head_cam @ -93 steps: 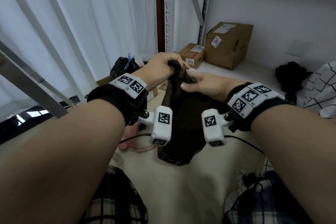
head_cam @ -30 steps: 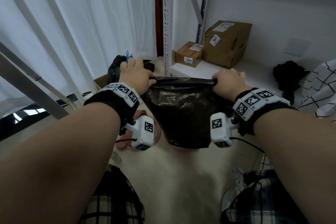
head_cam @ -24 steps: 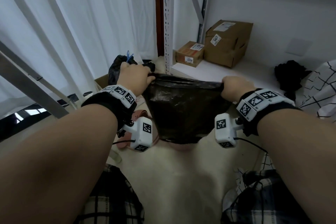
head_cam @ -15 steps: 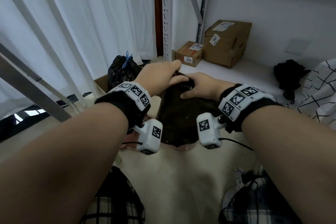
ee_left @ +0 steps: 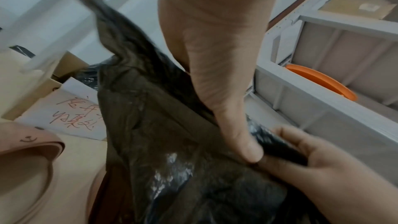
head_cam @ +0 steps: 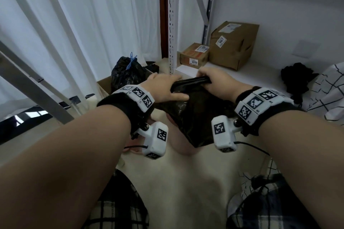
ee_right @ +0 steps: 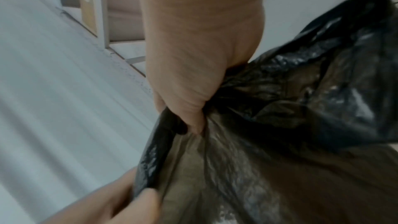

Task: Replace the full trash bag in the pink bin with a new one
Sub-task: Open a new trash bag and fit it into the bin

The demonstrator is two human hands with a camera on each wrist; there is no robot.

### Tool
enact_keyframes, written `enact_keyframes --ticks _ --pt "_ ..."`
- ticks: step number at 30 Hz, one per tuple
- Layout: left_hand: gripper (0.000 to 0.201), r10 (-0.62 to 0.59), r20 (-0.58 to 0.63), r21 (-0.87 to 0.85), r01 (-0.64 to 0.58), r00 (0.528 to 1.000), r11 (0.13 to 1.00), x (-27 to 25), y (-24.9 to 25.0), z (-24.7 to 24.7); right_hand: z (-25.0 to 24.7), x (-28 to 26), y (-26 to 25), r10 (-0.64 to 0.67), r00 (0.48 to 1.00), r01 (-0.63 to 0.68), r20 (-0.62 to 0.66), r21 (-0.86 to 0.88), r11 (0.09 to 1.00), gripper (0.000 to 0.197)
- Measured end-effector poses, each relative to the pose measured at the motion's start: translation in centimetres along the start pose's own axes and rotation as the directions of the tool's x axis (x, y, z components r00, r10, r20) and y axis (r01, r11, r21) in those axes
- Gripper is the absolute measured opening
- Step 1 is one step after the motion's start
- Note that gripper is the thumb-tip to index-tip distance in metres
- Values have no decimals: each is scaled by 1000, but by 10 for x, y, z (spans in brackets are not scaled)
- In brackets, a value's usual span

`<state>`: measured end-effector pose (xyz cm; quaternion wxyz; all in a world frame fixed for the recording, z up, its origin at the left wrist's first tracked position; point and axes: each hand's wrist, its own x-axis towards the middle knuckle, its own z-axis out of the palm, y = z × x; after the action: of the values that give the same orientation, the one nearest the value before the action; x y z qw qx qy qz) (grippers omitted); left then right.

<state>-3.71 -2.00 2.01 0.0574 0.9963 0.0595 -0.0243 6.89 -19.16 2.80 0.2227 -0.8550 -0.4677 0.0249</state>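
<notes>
Both hands pinch the bag [head_cam: 193, 117] rim: left hand [head_cam: 163, 87] at 9 o'clock, right hand [head_cam: 217, 82] at 3. The film looks thin, light and limp, so it is best held at the rim.

New bag [head_cam: 195, 117] hangs over the bin [head_cam: 183, 147]; tied bag [head_cam: 126, 74] behind-left, seemingly boxed.

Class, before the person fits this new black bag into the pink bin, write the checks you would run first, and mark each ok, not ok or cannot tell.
1. Left hand grips the thin black plastic trash bag at its rim: ok.
2. Right hand grips the same rim: ok.
3. Bag mouth pulled open: not ok, the rim is bunched between the hands.
4. Round pink plastic bin below the bag: ok, though mostly hidden.
5. Bin emptied: cannot tell.
6. Tied full black bag set aside by the curtain: ok.
</notes>
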Motion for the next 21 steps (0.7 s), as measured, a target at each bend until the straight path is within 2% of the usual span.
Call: enact_keyframes --ticks 2,5,7,9,11,13,15,18,21 --pt "46 37 10 -69 -36 999 997 2 9 1 -2 1 -11 -63 997 63 -37 -7 998 20" --pt "23 -6 -91 -182 -11 996 983 1 9 -4 -6 -3 -16 -69 996 58 -59 -174 983 28" --pt "21 -10 -161 -110 -7 987 994 -1 4 -6 -9 -8 -11 -5 1000 8 12 -281 960 45" --pt "25 30 -205 16 -27 978 1000 -2 1 -8 -10 -12 -6 62 996 -38 69 -308 951 52" --pt "48 73 -230 96 -52 970 994 -3 1 -9 -13 -10 -4 93 993 -64 66 -350 934 50" --pt "74 88 -245 86 -69 966 994 -2 2 -6 -14 -7 -2 110 993 -87 36 -388 918 42" --pt "66 42 -235 90 -21 971 996 -1 3 -1 -12 -5 1 122 991 -95 52 -363 927 32" --pt "44 -69 -120 104 81 990 991 2 1 0 -7 -7 6 152 986 -130 70 -252 959 20" --pt "32 -27 -101 52 33 995 998 1 -4 -5 -9 -10 6 190 982 -186 -4 -218 958 9"
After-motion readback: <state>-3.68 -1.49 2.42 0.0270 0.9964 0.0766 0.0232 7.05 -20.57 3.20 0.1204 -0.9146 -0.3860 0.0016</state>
